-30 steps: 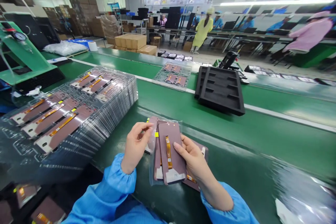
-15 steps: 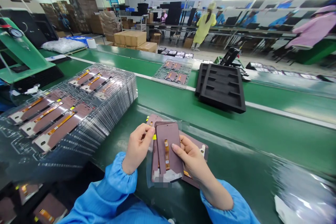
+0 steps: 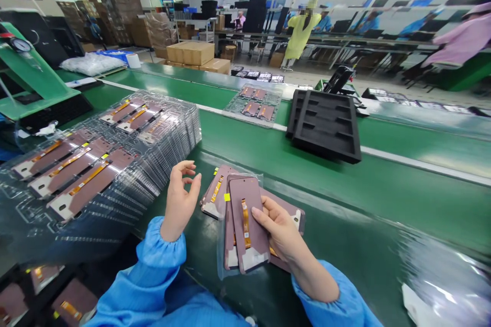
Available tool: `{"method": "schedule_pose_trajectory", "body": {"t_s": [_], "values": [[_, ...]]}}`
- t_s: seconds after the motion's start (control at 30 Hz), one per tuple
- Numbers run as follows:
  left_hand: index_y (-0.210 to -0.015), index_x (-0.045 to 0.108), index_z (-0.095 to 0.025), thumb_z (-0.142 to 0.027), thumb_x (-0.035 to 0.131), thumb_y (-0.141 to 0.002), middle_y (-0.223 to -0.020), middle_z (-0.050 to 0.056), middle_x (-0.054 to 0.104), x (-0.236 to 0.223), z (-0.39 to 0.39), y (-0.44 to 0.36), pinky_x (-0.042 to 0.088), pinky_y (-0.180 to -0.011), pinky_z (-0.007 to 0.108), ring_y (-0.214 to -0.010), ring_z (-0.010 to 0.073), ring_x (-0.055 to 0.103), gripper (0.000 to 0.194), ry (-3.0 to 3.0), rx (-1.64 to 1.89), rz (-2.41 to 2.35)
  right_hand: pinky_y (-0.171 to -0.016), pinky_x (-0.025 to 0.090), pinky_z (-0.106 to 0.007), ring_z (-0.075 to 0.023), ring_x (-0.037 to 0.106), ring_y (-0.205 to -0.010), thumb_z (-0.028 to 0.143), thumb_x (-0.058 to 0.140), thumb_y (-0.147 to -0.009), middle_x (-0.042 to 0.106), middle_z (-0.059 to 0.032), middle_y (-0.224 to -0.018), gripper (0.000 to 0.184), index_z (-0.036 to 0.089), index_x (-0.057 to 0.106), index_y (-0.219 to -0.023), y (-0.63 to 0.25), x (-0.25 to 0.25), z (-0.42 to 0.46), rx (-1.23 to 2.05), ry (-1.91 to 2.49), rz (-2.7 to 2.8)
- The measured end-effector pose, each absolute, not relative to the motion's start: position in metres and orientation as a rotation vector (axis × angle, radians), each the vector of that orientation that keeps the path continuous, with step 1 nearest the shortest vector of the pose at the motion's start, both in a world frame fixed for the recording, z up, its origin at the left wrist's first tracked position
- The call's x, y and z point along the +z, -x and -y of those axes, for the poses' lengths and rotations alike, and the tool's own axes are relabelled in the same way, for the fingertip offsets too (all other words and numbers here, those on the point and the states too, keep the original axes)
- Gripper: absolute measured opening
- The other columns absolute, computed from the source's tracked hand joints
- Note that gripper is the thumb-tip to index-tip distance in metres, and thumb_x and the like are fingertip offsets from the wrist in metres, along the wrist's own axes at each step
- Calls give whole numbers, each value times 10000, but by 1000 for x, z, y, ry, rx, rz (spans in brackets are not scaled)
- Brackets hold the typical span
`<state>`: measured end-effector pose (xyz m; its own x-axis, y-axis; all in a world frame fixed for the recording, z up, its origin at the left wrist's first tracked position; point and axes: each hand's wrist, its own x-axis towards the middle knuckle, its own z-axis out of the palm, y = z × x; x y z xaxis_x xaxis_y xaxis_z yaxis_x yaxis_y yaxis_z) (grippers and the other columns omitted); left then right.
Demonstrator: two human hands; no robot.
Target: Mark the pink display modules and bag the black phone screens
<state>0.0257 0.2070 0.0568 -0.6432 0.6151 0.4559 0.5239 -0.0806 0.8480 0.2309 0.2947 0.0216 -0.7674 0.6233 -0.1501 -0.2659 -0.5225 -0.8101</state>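
Observation:
My right hand (image 3: 282, 232) grips a small stack of brown phone screen panels (image 3: 247, 222) with orange flex cables, partly inside a clear plastic sleeve, just above the green belt (image 3: 345, 199). More panels (image 3: 215, 195) lie flat under and beside them. My left hand (image 3: 180, 202) is lifted off to the left of the stack, fingers apart and curled, holding nothing. Both arms wear blue sleeves.
A tall stack of clear trays (image 3: 115, 158) holding similar panels stands at the left. A black foam tray (image 3: 326, 125) and a clear tray with panels (image 3: 255, 104) sit further along the belt. A green fixture (image 3: 30, 74) is at far left. People work at benches behind.
My left hand has let go of the top edge of the panel stack and moved left, opening. The right hand keeps its hold; one underlying panel now shows more.

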Motion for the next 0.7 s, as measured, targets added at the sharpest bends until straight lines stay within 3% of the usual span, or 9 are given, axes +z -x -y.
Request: {"method": "schedule_pose_trajectory", "body": {"t_s": [0.07,0.23,0.4,0.7], "values": [[-1121,597,-221,-314,590,-904,-1030,45,617,58,-207,-31,472,-766,280,-932,175,580,236,-1267,1752,-1989,-694,588,-279,-181,729,-789,366,768,-802,763,-25,-952,292,233,645,-1031,-231,21,-295,2284,587,1107],[-928,709,-202,-384,620,-875,-895,31,699,63,-209,-50,460,-705,276,-775,164,601,209,-1256,1513,-1877,-703,583,-265,-171,723,-793,371,781,-785,762,-23,-953,333,231,639,-1052,-233,22,-295,2221,639,1150],[-825,692,-187,-356,680,-818,-784,10,673,59,-213,-59,453,-653,265,-669,144,553,170,-1275,1462,-1893,-669,577,-274,-184,725,-783,396,754,-806,763,-20,-933,326,237,623,-1058,-234,22,-296,2190,672,1233],[-782,645,-195,-356,530,-928,-739,-1,635,62,-215,-57,437,-655,248,-705,150,571,245,-1285,1456,-1927,-733,590,-322,-203,721,-812,428,764,-782,758,-27,-927,368,237,628,-1066,-235,24,-297,2116,743,1282]]}}
